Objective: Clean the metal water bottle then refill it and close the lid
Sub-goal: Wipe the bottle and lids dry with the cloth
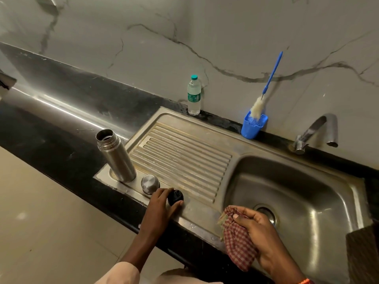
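Left hand (159, 203) curls its fingers around the black lid (175, 197) on the sink (205, 210) edge; right hand (260, 232) clutches a checked cloth (235, 240). Metal water bottle (115, 155) stands open beside a steel cap (150, 183). Plastic bottle (194, 95) label unreadable.

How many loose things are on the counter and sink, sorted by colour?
Silver metal: 2, metal bottle, steel cap
Blue: 2, brush, holder cup
Black: 1, inner lid
Clear plastic: 1, water bottle
Red checked: 1, cloth
Total: 7
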